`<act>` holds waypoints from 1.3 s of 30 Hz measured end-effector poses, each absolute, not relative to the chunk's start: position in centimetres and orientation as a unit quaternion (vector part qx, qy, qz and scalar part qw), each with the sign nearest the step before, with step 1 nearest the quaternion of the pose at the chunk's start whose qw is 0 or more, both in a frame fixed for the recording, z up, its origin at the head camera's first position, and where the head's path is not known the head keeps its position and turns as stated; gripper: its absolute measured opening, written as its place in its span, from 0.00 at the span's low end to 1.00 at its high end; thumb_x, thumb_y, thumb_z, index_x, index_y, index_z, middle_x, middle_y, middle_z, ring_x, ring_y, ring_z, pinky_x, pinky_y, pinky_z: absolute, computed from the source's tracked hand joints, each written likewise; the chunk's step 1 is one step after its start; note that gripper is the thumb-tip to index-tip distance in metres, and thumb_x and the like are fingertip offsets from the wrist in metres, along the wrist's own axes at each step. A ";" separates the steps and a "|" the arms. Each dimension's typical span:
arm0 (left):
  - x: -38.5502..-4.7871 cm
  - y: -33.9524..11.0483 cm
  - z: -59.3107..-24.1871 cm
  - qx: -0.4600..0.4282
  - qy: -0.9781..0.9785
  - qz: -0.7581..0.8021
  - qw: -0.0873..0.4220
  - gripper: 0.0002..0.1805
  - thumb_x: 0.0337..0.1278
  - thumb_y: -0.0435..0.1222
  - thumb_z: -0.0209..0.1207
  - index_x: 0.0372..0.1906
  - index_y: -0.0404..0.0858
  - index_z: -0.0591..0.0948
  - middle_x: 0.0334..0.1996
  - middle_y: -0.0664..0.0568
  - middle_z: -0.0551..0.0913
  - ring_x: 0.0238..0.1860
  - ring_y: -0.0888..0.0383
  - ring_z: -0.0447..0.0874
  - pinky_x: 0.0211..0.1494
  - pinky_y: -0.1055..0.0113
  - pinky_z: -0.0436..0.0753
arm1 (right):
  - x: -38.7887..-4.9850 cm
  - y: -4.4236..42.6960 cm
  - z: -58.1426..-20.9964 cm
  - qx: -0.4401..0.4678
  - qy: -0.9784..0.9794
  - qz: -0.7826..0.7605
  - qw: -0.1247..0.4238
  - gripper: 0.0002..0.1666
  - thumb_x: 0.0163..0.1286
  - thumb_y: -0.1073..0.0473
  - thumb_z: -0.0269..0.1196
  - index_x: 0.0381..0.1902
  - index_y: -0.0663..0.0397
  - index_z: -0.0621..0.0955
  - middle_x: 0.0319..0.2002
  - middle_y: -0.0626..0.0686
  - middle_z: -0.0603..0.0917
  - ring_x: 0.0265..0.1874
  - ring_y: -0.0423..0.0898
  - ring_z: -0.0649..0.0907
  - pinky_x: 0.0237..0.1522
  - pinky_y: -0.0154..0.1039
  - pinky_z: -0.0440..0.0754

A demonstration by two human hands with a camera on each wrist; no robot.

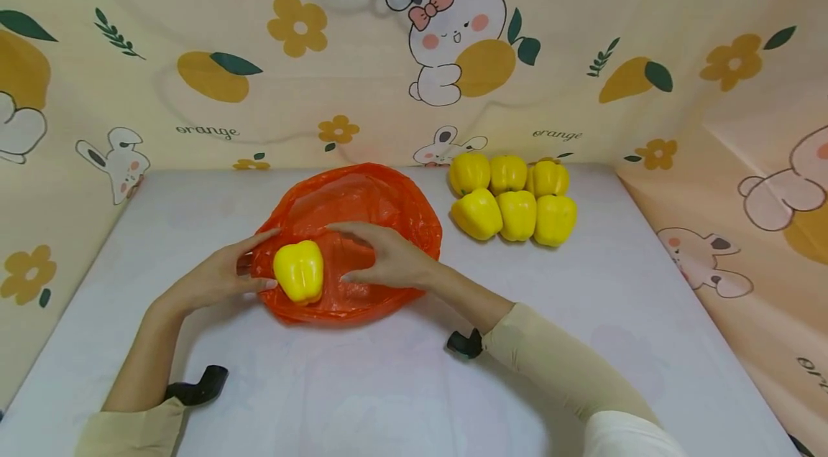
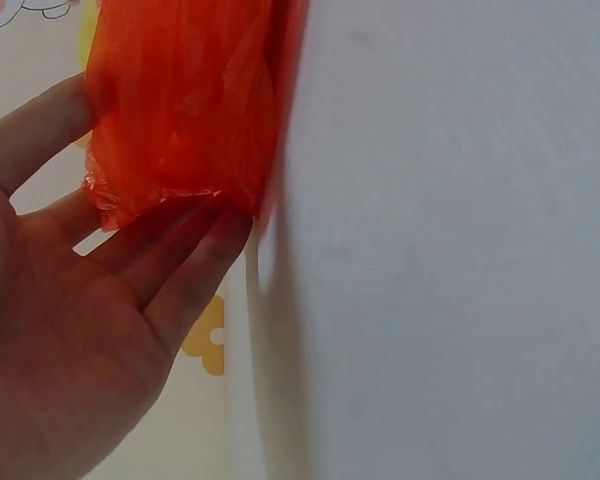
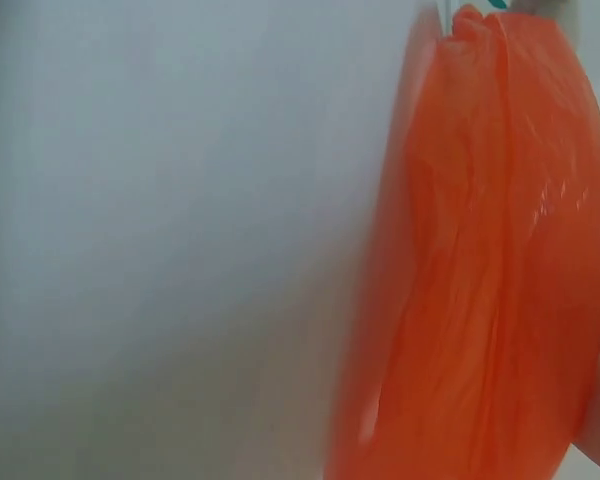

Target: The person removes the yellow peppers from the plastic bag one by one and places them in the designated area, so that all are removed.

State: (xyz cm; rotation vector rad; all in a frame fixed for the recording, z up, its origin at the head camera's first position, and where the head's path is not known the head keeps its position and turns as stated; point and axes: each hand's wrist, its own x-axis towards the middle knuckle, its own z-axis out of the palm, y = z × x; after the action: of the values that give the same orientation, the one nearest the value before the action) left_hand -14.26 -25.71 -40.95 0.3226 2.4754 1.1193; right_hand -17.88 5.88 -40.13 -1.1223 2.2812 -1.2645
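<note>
A red plastic bag [image 1: 362, 205] lies spread on the table with its mouth facing up and its rim rolled into a rough ring. One yellow bell pepper [image 1: 300, 271] sits in its left part. At the bag's left edge my left hand [image 1: 216, 274] touches the rim, thumb and fingers apart; the left wrist view shows its fingers against the outside of the bag [image 2: 180, 110]. Over the bag's middle and right part is my right hand [image 1: 391, 256], with thumb and fingers spread, apart from the pepper. In the right wrist view the bag [image 3: 490, 260] hides most of that hand.
Several more yellow bell peppers [image 1: 517, 213] stand in two rows at the back right. The table [image 1: 362, 385] is white, with a printed rabbit-and-orange cloth [image 1: 569, 11] behind and at its sides. A black wrist mount [image 1: 200, 385] sits by each forearm.
</note>
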 end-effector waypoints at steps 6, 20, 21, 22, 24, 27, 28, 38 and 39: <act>-14.2 -25.7 -41.2 0.120 0.886 0.400 0.200 0.50 0.55 0.50 0.69 0.78 0.45 0.57 0.73 0.33 0.59 0.69 0.34 0.60 0.64 0.33 0.68 | -17.7 4.3 -40.2 -0.376 0.818 -0.409 0.149 0.44 0.61 0.51 0.73 0.73 0.38 0.67 0.69 0.47 0.72 0.66 0.49 0.72 0.64 0.48 0.75; -14.1 -25.9 -41.0 0.127 0.890 0.390 0.198 0.49 0.56 0.51 0.68 0.78 0.45 0.57 0.73 0.32 0.59 0.70 0.32 0.57 0.65 0.31 0.65 | -17.4 1.2 -41.0 -0.357 0.840 -0.369 0.173 0.51 0.57 0.44 0.75 0.74 0.41 0.65 0.66 0.40 0.73 0.62 0.39 0.72 0.63 0.38 0.74; -14.1 -25.9 -41.0 0.128 0.890 0.390 0.197 0.49 0.56 0.50 0.68 0.78 0.44 0.57 0.73 0.32 0.59 0.70 0.32 0.57 0.65 0.31 0.64 | -17.5 1.1 -41.1 -0.358 0.841 -0.365 0.175 0.51 0.56 0.44 0.75 0.74 0.42 0.65 0.67 0.40 0.72 0.62 0.39 0.71 0.64 0.38 0.73; -14.1 -25.8 -41.0 0.130 0.890 0.391 0.196 0.49 0.56 0.50 0.68 0.78 0.44 0.57 0.73 0.32 0.59 0.70 0.32 0.57 0.65 0.31 0.64 | -17.5 1.0 -41.1 -0.359 0.842 -0.361 0.177 0.52 0.56 0.44 0.76 0.75 0.43 0.65 0.67 0.41 0.72 0.63 0.39 0.71 0.65 0.38 0.72; -14.1 -25.7 -40.9 0.131 0.890 0.392 0.195 0.49 0.56 0.50 0.68 0.78 0.44 0.57 0.73 0.32 0.59 0.71 0.32 0.57 0.65 0.31 0.63 | -17.5 0.8 -41.4 -0.361 0.844 -0.353 0.181 0.53 0.55 0.44 0.76 0.75 0.44 0.64 0.68 0.42 0.71 0.64 0.39 0.71 0.66 0.38 0.71; -14.1 -25.8 -40.9 0.131 0.888 0.395 0.195 0.49 0.56 0.50 0.68 0.78 0.44 0.57 0.73 0.33 0.59 0.70 0.33 0.58 0.65 0.32 0.65 | -17.5 0.6 -41.6 -0.365 0.843 -0.349 0.184 0.54 0.55 0.44 0.76 0.75 0.44 0.63 0.69 0.42 0.70 0.64 0.38 0.70 0.67 0.38 0.70; -14.1 -25.8 -40.9 0.132 0.888 0.395 0.195 0.49 0.57 0.50 0.68 0.78 0.44 0.57 0.73 0.33 0.59 0.70 0.33 0.59 0.65 0.32 0.66 | -17.5 0.5 -41.6 -0.365 0.843 -0.350 0.184 0.54 0.55 0.44 0.76 0.75 0.44 0.63 0.69 0.42 0.70 0.64 0.38 0.70 0.66 0.38 0.70; -14.3 -25.9 -40.7 0.123 0.892 0.384 0.203 0.48 0.57 0.50 0.68 0.79 0.47 0.56 0.74 0.32 0.58 0.71 0.32 0.56 0.64 0.31 0.65 | -17.7 1.7 -41.2 -0.364 0.836 -0.379 0.159 0.52 0.56 0.49 0.77 0.75 0.42 0.64 0.68 0.40 0.72 0.64 0.37 0.70 0.67 0.39 0.70; -14.3 -26.0 -40.7 0.122 0.892 0.385 0.203 0.48 0.57 0.50 0.68 0.79 0.47 0.56 0.74 0.32 0.58 0.70 0.32 0.57 0.64 0.31 0.66 | -17.7 1.8 -41.2 -0.365 0.834 -0.382 0.158 0.52 0.56 0.49 0.77 0.75 0.42 0.65 0.68 0.39 0.71 0.64 0.36 0.70 0.67 0.40 0.69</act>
State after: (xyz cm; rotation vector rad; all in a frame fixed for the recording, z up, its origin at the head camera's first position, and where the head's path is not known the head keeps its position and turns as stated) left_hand -14.27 -25.97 -40.73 0.3417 2.4885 1.0745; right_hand -17.72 1.82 -41.19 -1.0439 2.3872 -1.0920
